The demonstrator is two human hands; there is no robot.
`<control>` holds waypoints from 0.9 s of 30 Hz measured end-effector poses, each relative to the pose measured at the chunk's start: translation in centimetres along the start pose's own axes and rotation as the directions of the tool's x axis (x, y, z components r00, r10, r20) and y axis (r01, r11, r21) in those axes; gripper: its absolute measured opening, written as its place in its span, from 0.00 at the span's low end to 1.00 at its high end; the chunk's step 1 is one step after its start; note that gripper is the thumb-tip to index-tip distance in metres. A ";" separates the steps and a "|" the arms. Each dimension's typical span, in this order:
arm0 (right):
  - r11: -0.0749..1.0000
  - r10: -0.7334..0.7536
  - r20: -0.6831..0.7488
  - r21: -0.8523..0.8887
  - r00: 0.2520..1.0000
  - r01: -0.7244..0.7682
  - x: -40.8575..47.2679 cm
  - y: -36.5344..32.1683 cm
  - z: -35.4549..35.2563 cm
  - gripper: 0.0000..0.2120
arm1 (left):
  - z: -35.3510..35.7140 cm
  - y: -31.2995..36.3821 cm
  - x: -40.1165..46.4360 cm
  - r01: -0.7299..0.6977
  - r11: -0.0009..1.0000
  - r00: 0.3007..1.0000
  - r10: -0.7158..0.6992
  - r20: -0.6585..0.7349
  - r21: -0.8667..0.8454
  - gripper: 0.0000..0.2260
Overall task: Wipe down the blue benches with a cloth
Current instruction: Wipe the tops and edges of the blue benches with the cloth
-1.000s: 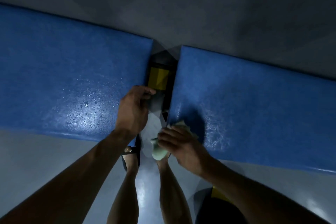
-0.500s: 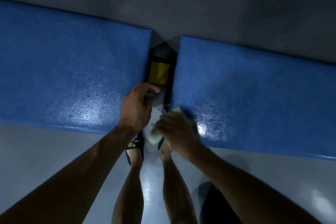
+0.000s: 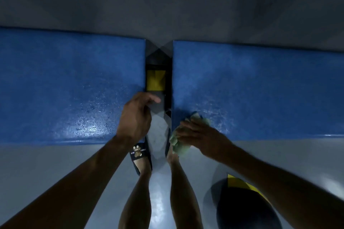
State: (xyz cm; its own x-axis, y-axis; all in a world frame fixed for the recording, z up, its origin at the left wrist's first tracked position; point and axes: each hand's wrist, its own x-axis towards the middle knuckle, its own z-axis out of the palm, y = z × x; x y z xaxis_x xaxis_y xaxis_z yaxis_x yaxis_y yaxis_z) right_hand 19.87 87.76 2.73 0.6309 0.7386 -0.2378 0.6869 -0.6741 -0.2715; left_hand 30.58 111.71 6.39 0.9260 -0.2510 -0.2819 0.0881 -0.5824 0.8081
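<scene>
Here, right hand round green cloth on blue bench.

From my feed I can't see most of the cloth under the right hand, the left hand covers the left bench's near right corner, both benches run off the frame's sides, and the right foot stays hidden behind the cloth.

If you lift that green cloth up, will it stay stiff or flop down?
The cloth would probably flop: it lies bunched and wrinkled under the right hand, drooping over the front edge of the right bench. It may be damp and slightly heavy, since the bench glistens nearby.
</scene>
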 end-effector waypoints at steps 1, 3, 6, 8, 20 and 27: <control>0.998 0.069 -0.003 0.013 0.998 -0.069 -1.1 -1.4 0.7 0.25 | 0.1 0.0 -0.2 -0.028 1.000 0.999 0.027 0.024 0.011 0.20; 0.987 0.142 0.037 0.070 0.989 -0.144 -3.6 -2.5 1.3 0.30 | 0.3 -0.2 -0.5 -0.080 0.996 0.994 0.077 0.072 0.035 0.20; 0.965 0.226 0.016 0.136 0.974 -0.226 -7.8 -1.4 0.9 0.24 | 1.0 -0.2 -0.9 -0.096 0.995 0.988 0.091 0.123 0.036 0.21; 0.923 0.335 -0.038 0.216 0.942 -0.320 -9.8 -1.0 0.0 0.20 | 1.8 -0.2 -1.2 -0.106 0.994 0.984 0.099 0.150 0.038 0.21; -0.228 0.955 -0.003 0.631 -0.296 -0.741 -4.9 1.0 1.0 0.13 | 4.5 -0.1 -3.2 -0.093 0.993 0.975 0.076 0.208 0.070 0.21; 0.680 0.728 -0.246 0.378 0.639 -0.629 2.2 -2.9 0.3 0.19 | 5.4 1.0 -3.0 -0.112 0.982 0.981 0.085 0.173 0.153 0.19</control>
State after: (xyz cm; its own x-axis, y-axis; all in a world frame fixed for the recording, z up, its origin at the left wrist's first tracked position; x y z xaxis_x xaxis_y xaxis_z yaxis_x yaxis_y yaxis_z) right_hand 19.19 91.35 2.75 0.9925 -0.0208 -0.1202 -0.0662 -0.9196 -0.3872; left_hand 25.94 107.72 5.24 0.8524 -0.4299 -0.2976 -0.0737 -0.6622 0.7457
